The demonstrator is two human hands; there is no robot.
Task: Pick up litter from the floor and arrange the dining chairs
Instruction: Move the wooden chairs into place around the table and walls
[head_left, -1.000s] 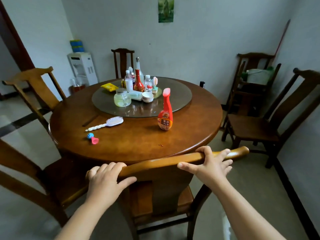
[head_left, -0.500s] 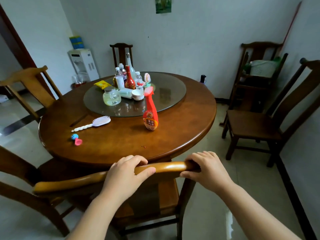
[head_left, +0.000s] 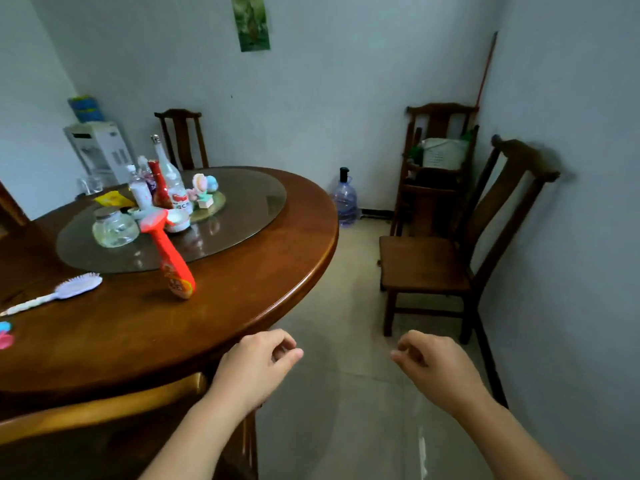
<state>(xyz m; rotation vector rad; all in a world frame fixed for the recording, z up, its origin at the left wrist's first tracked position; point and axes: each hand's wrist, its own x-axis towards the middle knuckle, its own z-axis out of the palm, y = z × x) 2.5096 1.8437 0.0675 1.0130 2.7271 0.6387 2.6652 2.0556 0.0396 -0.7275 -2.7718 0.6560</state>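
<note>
Change: both hands off tucked chair, at 8 o'clock.
Left hand: fingers loosely curled, empty.
Right hand: same.
Next, likely: wall chair, 2 o'clock.

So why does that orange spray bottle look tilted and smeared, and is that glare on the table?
In the head view the wide lens bends straight lines near the edges, so the spray bottle leans; its smear is motion blur. The glass turntable mirrors the bottles, and the round table's rim carries a soft sheen.
</note>
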